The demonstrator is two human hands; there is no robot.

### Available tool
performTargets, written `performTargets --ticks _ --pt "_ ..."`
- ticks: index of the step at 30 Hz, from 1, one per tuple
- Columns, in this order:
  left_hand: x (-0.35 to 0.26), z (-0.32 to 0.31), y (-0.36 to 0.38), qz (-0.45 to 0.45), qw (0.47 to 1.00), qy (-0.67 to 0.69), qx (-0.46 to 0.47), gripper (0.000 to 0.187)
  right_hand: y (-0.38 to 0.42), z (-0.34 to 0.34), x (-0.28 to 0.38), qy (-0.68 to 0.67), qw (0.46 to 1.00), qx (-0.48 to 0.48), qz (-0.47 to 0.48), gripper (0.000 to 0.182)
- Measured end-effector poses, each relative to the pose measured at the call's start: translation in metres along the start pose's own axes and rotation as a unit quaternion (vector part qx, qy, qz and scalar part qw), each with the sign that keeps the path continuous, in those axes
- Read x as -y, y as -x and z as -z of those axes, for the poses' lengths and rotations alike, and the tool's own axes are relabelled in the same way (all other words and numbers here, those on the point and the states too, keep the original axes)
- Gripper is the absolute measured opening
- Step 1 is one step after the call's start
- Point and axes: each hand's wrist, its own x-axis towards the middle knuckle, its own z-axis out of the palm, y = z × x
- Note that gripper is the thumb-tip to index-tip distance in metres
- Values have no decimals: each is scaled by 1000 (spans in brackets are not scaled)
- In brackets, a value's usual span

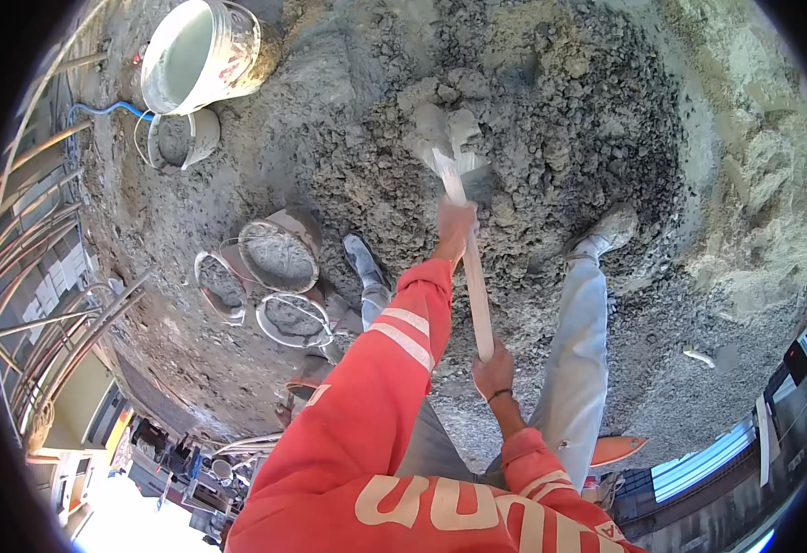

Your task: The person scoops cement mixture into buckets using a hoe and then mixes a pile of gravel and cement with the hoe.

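A wooden-handled shovel [479, 295] slants across the middle of the view, its blade end in a grey, damp-looking mix and coated with it. Low on the shaft, close to the blade, my left hand [456, 227] is wrapped around the wood. My right hand [493, 370], with a dark band at the wrist, grips the top end of the handle nearer my body. Around the blade spreads a heap of lumpy grey mix [569, 120]. My feet stand apart on either side of the shaft, at the heap's near edge.
To the left stand several buckets: a mix-filled bucket [279, 256], a smaller filled bucket [222, 288] and another near my foot [294, 319]. Farther up are a big whitish bucket [237, 55] and a small bucket [202, 136]. Bent rods [48, 230] line the left edge.
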Motion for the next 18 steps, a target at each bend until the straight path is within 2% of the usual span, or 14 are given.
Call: performTargets --ticks 2,3,5,9,11,12,14,16,17,18 --pt "-6 11 15 -45 998 -39 -24 13 -2 -6 -4 -41 998 -28 32 35" --pt "-44 17 39 -32 999 28 14 14 -8 -1 1 -34 998 -19 53 38" --pt "-116 24 71 -85 992 92 36 17 -21 8 16 -5 995 -15 103 41" --pt "-230 25 70 -258 961 92 23 21 -86 53 125 0 975 -58 217 40" --pt "-260 18 55 -286 955 67 -30 20 -118 57 166 15 960 -95 262 40" --pt "-258 17 32 -282 956 69 -36 20 -128 54 169 19 960 -88 264 40" --pt "-230 11 -25 -298 950 -33 -81 17 -148 57 169 -10 976 -4 216 39" --pt "-126 5 -67 -176 979 -85 -62 15 -110 53 131 5 993 34 110 36" --pt "-23 5 -107 -140 967 -193 -93 20 -77 50 106 27 997 52 43 36" --pt "23 -4 -71 -103 959 -244 -105 28 -49 51 77 24 998 61 14 36"
